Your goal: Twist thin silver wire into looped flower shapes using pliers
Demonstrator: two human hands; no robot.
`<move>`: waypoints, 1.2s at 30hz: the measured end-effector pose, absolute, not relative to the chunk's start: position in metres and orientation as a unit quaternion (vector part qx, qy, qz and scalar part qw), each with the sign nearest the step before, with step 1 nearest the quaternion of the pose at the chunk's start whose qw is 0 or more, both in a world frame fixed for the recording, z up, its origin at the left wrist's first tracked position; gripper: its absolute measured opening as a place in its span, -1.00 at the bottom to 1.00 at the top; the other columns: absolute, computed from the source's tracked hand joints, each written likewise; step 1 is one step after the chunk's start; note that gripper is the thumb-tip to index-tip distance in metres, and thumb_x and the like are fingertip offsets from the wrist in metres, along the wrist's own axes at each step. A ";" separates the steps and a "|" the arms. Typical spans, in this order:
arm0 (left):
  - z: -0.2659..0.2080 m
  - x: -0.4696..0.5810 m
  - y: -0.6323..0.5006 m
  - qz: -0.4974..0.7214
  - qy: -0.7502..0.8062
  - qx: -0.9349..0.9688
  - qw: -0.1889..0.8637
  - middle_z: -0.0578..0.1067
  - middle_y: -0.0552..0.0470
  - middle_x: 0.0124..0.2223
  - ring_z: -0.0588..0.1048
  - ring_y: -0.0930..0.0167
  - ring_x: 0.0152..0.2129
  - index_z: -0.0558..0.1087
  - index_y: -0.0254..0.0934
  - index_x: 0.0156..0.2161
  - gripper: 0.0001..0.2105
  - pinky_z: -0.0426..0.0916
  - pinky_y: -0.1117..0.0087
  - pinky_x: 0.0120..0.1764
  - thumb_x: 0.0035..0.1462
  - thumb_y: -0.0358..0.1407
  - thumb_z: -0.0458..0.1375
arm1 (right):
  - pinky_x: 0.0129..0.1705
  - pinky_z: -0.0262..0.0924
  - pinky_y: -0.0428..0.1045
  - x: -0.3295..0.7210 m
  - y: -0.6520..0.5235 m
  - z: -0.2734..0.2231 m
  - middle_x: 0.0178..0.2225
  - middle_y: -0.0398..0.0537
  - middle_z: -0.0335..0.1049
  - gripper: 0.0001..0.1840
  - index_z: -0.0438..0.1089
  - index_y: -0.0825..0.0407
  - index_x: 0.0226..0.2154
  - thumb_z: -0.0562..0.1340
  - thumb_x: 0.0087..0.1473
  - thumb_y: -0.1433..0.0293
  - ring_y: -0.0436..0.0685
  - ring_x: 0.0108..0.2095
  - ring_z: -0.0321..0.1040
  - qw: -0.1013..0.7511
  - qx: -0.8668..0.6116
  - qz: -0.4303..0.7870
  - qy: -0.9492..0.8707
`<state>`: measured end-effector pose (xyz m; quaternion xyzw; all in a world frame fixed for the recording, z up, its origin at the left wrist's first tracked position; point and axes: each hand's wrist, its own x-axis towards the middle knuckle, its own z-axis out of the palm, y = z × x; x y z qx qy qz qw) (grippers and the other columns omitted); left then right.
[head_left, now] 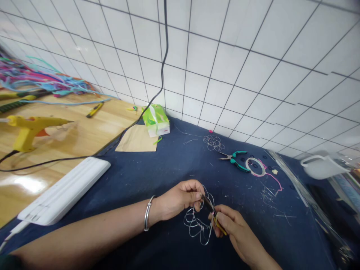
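Observation:
My left hand [184, 199], with a silver bangle at its wrist, pinches a silver wire shape [194, 225] made of several looped petals. The wire hangs between both hands above the dark blue cloth. My right hand [234, 227] is closed around yellow-handled pliers [221, 225]. Their dark jaws point up and left and touch the wire close to my left fingertips. Fingers partly cover the jaws, so I cannot tell exactly what they grip. A second looped wire shape [213, 143] lies near the wall, beside teal-handled long-nose pliers [236, 159].
A white power strip [67, 191] and a yellow glue gun [30, 129] lie on the left. Behind are a green tissue pack [156, 119] and brown paper [137, 138]. A ring-shaped roll [255, 167] and wire scraps [268, 195] lie right, near a white cup [320, 166]. A black cable [162, 71] hangs down the tiled wall.

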<state>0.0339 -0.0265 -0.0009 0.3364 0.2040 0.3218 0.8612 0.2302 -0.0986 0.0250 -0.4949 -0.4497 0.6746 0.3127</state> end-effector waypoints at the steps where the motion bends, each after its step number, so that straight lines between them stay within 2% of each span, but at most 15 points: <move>1: -0.001 0.034 -0.027 0.330 0.203 0.331 0.861 0.40 0.04 -0.44 0.39 0.52 -0.55 0.38 -0.38 -0.33 -0.94 0.26 0.44 -0.39 0.05 -0.43 0.16 | -0.44 0.00 -0.10 0.228 -0.100 0.024 -0.50 -0.13 0.24 -0.72 0.36 0.11 -0.29 0.11 0.10 0.23 -0.05 -0.52 0.15 0.325 -0.490 0.685 -0.430; 5: 0.001 0.038 -0.032 0.362 0.203 0.307 0.856 0.40 0.02 -0.40 0.39 0.50 -0.48 0.38 -0.37 -0.35 -0.93 0.23 0.45 -0.34 0.03 -0.42 0.18 | -0.47 -0.01 -0.10 0.217 -0.104 0.020 -0.45 -0.11 0.26 -0.76 0.34 0.09 -0.31 0.11 0.11 0.25 -0.07 -0.54 0.16 0.379 -0.452 0.731 -0.342; 8: 0.002 0.040 -0.035 0.367 0.198 0.284 0.863 0.39 0.02 -0.38 0.38 0.49 -0.47 0.38 -0.35 -0.36 -0.94 0.22 0.44 -0.32 0.03 -0.41 0.18 | -0.51 -0.02 -0.10 0.211 -0.105 0.018 -0.42 -0.06 0.27 -0.73 0.34 0.13 -0.35 0.10 0.11 0.25 -0.06 -0.55 0.16 0.387 -0.421 0.759 -0.311; 14: 0.003 0.042 -0.040 0.360 0.176 0.235 0.886 0.39 0.01 -0.38 0.38 0.48 -0.46 0.36 -0.34 -0.37 -0.93 0.21 0.43 -0.33 0.04 -0.40 0.18 | -0.58 -0.16 -0.14 0.204 -0.106 0.017 -0.52 -0.13 0.19 -0.67 0.32 0.14 -0.37 0.10 0.10 0.18 -0.12 -0.61 0.05 0.397 -0.421 0.752 -0.316; 19: 0.005 0.044 -0.042 0.362 0.172 0.213 0.891 0.38 0.03 -0.41 0.36 0.49 -0.50 0.35 -0.32 -0.38 -0.91 0.22 0.44 -0.37 0.02 -0.37 0.20 | -0.58 -0.17 -0.14 0.197 -0.108 0.012 -0.56 -0.18 0.12 -0.64 0.30 0.13 -0.38 0.10 0.09 0.13 -0.12 -0.60 0.01 0.410 -0.428 0.727 -0.347; 24: 0.005 0.044 -0.042 0.360 0.177 0.211 0.891 0.36 0.04 -0.44 0.34 0.52 -0.55 0.35 -0.33 -0.39 -0.90 0.21 0.49 -0.43 0.01 -0.37 0.20 | -0.59 -0.18 -0.15 0.197 -0.112 0.003 -0.52 -0.17 0.10 -0.65 0.27 0.10 -0.35 0.04 0.14 0.14 -0.12 -0.58 -0.02 0.403 -0.440 0.712 -0.371; 31: -0.002 0.043 -0.041 0.352 0.192 0.218 0.890 0.36 0.04 -0.41 0.36 0.51 -0.50 0.35 -0.33 -0.38 -0.90 0.22 0.48 -0.39 0.02 -0.37 0.20 | -0.60 -0.20 -0.16 0.200 -0.111 0.000 -0.51 -0.19 0.05 -0.66 0.25 0.09 -0.37 0.03 0.14 0.14 -0.13 -0.59 -0.12 0.392 -0.433 0.701 -0.409; 36: -0.002 0.042 -0.039 0.348 0.200 0.228 0.887 0.36 0.05 -0.40 0.35 0.52 -0.51 0.35 -0.33 -0.38 -0.88 0.23 0.48 -0.36 0.00 -0.36 0.22 | -0.59 -0.15 -0.16 0.207 -0.105 0.006 -0.53 -0.22 0.03 -0.65 0.23 0.08 -0.36 0.00 0.14 0.13 -0.12 -0.59 -0.09 0.355 -0.450 0.686 -0.449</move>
